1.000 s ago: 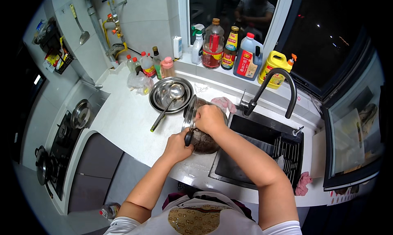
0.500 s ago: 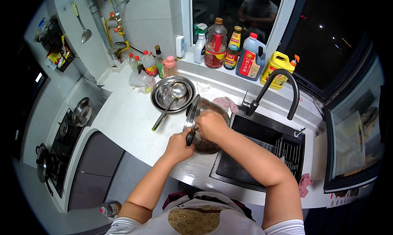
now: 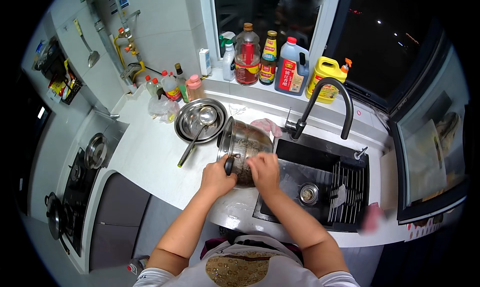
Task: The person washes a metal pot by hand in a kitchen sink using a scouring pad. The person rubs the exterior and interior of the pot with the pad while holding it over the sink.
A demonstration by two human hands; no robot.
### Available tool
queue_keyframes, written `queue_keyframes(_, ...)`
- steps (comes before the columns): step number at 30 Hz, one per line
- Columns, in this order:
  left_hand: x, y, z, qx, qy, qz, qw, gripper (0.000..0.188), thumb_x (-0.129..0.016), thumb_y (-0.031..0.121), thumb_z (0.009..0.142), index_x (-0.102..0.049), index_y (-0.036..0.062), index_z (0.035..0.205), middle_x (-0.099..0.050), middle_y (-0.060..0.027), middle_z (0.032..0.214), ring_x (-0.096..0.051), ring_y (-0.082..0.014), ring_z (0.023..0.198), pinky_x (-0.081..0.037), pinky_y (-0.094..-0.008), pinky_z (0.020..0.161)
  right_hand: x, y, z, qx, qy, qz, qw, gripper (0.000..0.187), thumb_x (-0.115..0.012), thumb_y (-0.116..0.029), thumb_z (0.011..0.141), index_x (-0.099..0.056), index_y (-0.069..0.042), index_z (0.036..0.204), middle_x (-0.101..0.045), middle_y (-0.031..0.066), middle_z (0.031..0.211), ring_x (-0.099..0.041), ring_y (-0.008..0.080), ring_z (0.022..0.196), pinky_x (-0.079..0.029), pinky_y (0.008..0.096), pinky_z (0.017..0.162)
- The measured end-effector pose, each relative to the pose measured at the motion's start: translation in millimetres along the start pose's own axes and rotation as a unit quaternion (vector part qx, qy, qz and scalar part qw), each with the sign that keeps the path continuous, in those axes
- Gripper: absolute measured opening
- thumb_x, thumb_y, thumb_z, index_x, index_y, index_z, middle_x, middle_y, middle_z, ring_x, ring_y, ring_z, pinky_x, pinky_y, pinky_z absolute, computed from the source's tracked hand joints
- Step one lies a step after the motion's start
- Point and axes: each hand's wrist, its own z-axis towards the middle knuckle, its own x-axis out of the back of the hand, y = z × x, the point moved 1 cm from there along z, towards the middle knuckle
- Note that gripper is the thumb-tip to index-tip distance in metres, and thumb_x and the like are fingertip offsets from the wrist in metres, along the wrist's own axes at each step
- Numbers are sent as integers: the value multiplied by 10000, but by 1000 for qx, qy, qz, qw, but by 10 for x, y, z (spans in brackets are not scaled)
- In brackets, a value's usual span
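Note:
A steel pot [image 3: 248, 143] lies tipped on its side on the white counter, just left of the sink. My left hand [image 3: 216, 179] is closed round its black handle [image 3: 229, 165] at the near side. Against the pot's outer wall rests my right hand [image 3: 265, 173], its fingers curled and slightly blurred. Whatever those fingers may hold is hidden. Brown marks show on the pot's wall. To the left, a ladle [image 3: 191, 146] leans in nested steel bowls [image 3: 181, 118], its dark handle pointing toward me.
The black sink [image 3: 290, 207] with a dark faucet [image 3: 345, 107] and a drying rack [image 3: 345, 197] lies to the right. A pink cloth [image 3: 267, 126] sits behind the pot. Several bottles, including a yellow jug [image 3: 325, 82], line the sill. A stove [image 3: 75, 202] stands far left.
My right hand has moved from the pot's upper part near its rim down to the nearer side of the wall. The left hand keeps its hold on the handle. The whole view has shifted slightly.

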Motion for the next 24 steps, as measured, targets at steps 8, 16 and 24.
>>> queue_keyframes(8, -77, -174, -11, -1, -7, -25, 1000, 618, -658, 169, 641, -577, -57, 1211, -643, -298, 779, -656, -422, 763, -526, -434, 756, 107, -77, -528, -26, -71, -32, 997, 377, -691, -74, 779, -668, -157, 1146, -514, 155, 1107, -513, 321, 1010, -446, 396, 845)
queue_keyframes(16, -73, -123, -21, -15, 0, -31, 999, 615, -645, 166, 640, -577, -74, 1203, -639, -295, 752, -656, -415, 730, -527, -427, 730, 73, 281, 138, -64, 15, -16, 998, 212, -648, -16, 790, -690, -92, 983, -560, 142, 972, -559, 326, 906, -477, 379, 754)
queue_keyframes(24, 45, -112, -50, -2, -30, -64, 998, 627, -643, 126, 637, -562, -82, 1222, -636, -293, 745, -663, -401, 732, -526, -404, 725, 36, 312, 283, -60, 18, 11, 998, 61, -673, -35, 784, -668, -55, 842, -578, 119, 887, -571, 318, 830, -480, 391, 695)
